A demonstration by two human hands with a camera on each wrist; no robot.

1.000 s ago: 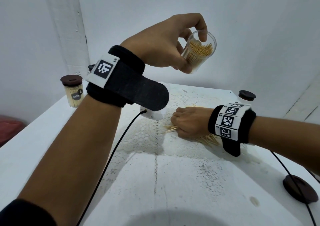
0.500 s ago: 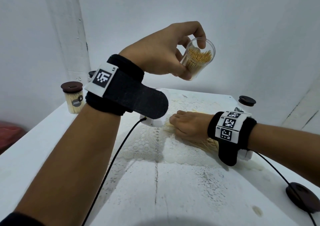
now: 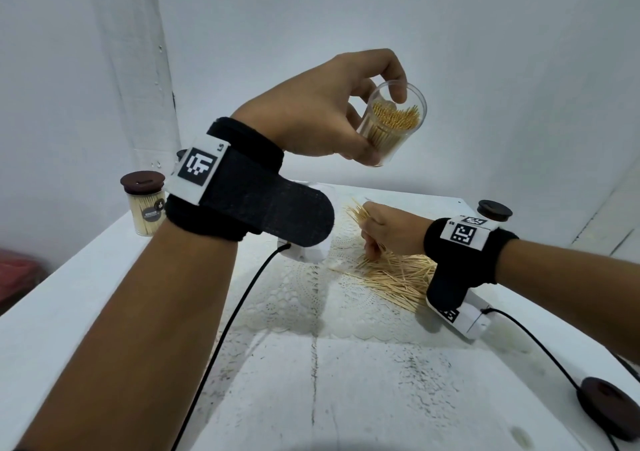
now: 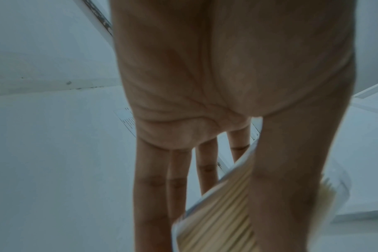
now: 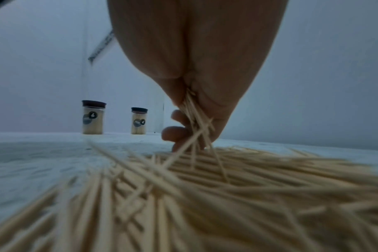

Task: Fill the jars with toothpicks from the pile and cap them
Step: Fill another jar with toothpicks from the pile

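My left hand (image 3: 349, 121) holds a clear uncapped jar (image 3: 393, 123) up in the air, tilted, with toothpicks standing inside it. In the left wrist view the thumb and fingers (image 4: 153, 184) wrap the jar (image 4: 216, 214). Lower down, my right hand (image 3: 384, 234) grips a bundle of toothpicks (image 3: 358, 213) just above the loose pile (image 3: 398, 277) on the lace mat. The right wrist view shows the bundle (image 5: 196, 122) pinched in the fist (image 5: 190, 119), its ends trailing into the pile (image 5: 205, 196).
A capped, filled jar (image 3: 143, 206) stands at the table's far left; the right wrist view shows two capped jars (image 5: 92, 117) (image 5: 139, 121) there. Another jar with a dark cap (image 3: 494, 210) is behind my right wrist. A loose dark cap (image 3: 607, 405) lies at the near right, by the cables.
My right hand has closed on a bundle of toothpicks and lifted off the pile. My left hand has kept the jar raised, shifting slightly.
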